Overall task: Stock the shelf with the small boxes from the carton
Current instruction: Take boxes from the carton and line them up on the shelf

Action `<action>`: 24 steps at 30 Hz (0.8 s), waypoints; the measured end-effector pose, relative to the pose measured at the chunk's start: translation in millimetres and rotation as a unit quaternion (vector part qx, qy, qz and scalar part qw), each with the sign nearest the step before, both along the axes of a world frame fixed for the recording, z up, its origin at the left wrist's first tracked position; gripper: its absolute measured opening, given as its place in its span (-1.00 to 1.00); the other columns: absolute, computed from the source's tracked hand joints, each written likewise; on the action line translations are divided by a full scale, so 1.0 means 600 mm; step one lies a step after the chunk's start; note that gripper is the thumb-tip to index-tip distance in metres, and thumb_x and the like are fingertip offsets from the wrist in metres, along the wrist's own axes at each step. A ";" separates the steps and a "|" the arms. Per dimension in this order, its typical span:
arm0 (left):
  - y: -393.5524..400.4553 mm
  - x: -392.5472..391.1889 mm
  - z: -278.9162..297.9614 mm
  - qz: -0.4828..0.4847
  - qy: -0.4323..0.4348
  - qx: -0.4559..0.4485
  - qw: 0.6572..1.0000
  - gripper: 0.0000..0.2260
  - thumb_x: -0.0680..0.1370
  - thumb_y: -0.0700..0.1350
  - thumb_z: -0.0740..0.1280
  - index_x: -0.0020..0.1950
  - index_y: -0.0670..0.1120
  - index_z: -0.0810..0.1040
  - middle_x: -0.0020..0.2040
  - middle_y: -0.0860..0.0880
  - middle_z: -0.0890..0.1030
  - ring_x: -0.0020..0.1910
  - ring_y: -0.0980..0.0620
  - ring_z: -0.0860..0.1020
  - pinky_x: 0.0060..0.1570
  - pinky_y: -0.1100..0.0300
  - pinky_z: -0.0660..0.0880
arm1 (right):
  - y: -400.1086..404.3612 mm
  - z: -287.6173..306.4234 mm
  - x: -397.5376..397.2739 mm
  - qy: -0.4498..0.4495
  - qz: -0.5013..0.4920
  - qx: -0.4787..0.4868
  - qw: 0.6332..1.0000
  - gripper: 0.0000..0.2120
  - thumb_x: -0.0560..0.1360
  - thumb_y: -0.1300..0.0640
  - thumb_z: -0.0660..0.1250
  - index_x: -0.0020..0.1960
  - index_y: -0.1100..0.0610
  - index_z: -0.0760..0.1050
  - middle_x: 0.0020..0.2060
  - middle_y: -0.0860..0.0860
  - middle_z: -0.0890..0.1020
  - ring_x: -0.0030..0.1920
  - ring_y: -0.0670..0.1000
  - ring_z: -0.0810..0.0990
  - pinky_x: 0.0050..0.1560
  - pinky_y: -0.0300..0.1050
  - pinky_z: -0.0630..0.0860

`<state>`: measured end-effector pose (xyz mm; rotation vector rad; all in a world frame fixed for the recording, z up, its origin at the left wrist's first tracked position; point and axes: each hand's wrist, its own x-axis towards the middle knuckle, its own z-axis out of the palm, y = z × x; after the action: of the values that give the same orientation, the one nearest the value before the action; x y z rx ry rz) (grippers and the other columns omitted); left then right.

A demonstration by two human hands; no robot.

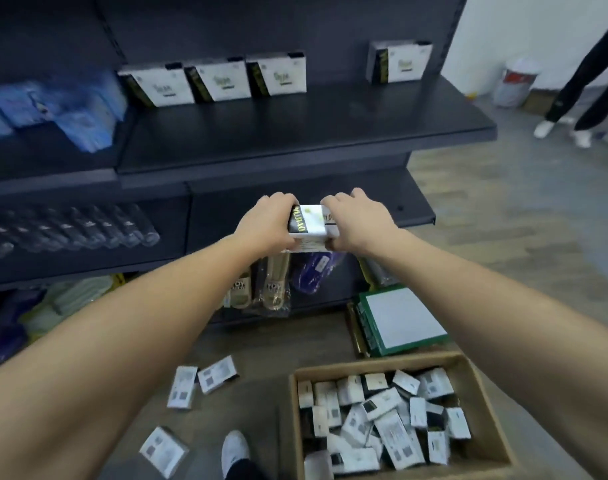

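Between my two hands I hold a stack of small white boxes (311,226) with black-and-yellow sides, in front of the lower shelf edge. My left hand (266,225) grips its left side and my right hand (356,221) grips its right side. Above, the dark shelf (295,133) carries several of the same boxes standing upright: three in a row (215,81) and one apart at the right (399,62). On the floor at the lower right stands the open carton (482,403), filled with several small boxes lying in a heap.
Three small boxes (198,382) lie loose on the floor left of the carton. A green-edged flat box (399,320) leans by the shelf foot. Bottles (87,230) lie on the lower left shelf, blue packs (53,109) on the upper left. Another person's legs (579,84) stand at the far right.
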<state>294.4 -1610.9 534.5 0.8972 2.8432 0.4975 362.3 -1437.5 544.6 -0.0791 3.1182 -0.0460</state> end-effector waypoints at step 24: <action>-0.391 -0.320 0.109 -0.008 0.139 0.056 0.989 -0.48 0.40 -0.02 0.51 0.30 0.00 0.40 0.17 0.03 0.45 0.14 0.01 0.42 -0.05 0.02 0.51 | -0.361 0.115 -0.322 0.117 0.007 0.007 0.993 -0.39 0.35 -0.17 0.44 0.31 -0.01 0.35 0.16 -0.10 0.48 0.15 0.02 0.36 -0.18 -0.05 0.50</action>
<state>102.2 -1845.3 599.6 1.0874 3.0796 0.5771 169.1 -1654.1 613.7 -0.1139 3.3509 -0.0143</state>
